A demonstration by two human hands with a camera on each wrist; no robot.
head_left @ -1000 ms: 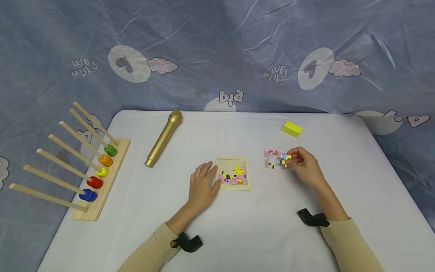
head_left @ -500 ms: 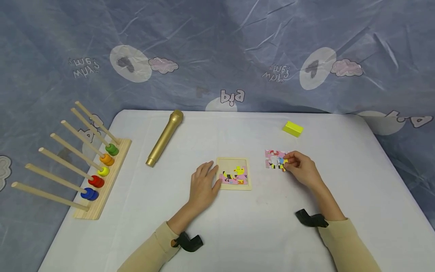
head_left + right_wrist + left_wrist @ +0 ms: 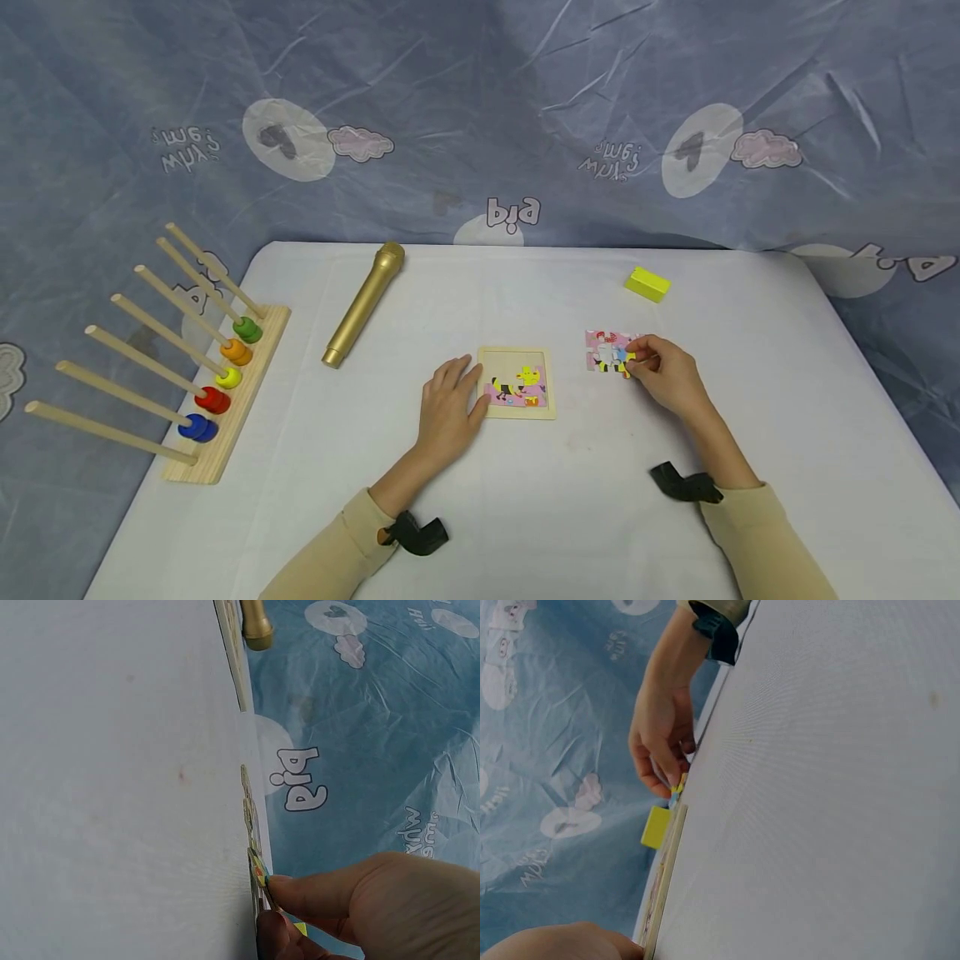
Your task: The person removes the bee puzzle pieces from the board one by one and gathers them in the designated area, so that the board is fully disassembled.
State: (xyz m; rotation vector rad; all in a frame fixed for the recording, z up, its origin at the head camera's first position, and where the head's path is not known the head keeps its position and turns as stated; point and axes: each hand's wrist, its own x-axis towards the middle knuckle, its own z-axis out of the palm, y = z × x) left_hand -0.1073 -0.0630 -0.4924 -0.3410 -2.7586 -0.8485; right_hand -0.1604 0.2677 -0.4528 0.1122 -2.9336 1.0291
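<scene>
My left hand [image 3: 448, 412] rests at the left edge of a small square wooden puzzle tray [image 3: 501, 360], fingers extended, thumb on its lower left side. Pink and yellow pieces [image 3: 527, 388] fill the tray's lower part; its upper part shows bare wood. To the right, my right hand [image 3: 667, 373] pinches a colourful puzzle piece [image 3: 258, 868] between thumb and fingers. That piece is at the right side of a cluster of loose pink puzzle pieces [image 3: 598, 340] on the table. The fingers partly hide it in the head view.
A yellow block [image 3: 647, 284] lies behind the loose pieces. A gold toy microphone [image 3: 363, 306] lies at the back left. A wooden peg rack [image 3: 238, 408] with coloured rings stands on the left. The white table [image 3: 525, 517] ends at a patterned blue-grey cloth [image 3: 450, 100].
My right hand has shifted slightly left with the puzzle piece, which has turned and now lies closer against the loose pieces. The left hand keeps its place on the tray.
</scene>
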